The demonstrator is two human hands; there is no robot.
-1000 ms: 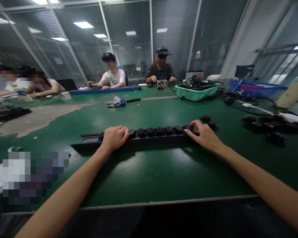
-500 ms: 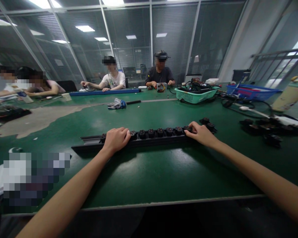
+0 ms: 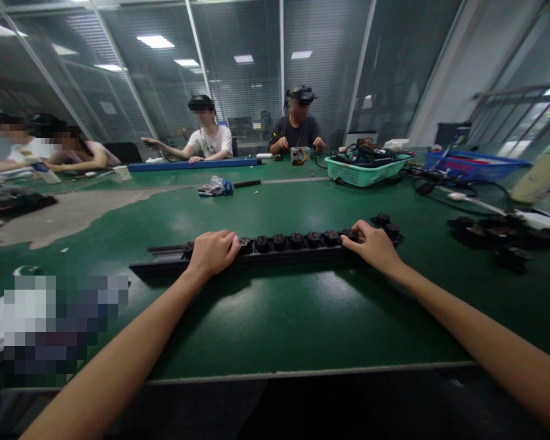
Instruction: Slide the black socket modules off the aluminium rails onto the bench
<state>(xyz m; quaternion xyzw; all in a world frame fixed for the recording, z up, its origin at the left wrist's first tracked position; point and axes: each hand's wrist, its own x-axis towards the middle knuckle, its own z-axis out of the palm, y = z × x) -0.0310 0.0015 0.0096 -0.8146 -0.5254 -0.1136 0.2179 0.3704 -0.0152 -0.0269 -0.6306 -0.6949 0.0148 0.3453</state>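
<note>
Rail: long black rail (image 3: 266, 255) lying crosswise on the green table (image 3: 275, 318), row of round black parts (image 3: 297, 239) seated along it.
Left hand (image 3: 214, 253): curled over the rail, pressing down, at 9 o'clock from the parts row.
Right hand (image 3: 372, 245): fingers pinching the end part at 3 o'clock.
Loose parts (image 3: 387, 225): just beyond the right hand.

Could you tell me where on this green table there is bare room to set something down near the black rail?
Bare mat lies between the black rail and the near table edge, between the forearms. More lies beyond the rail, up to the rag. Right of the right hand, black parts and cables crowd it.
</note>
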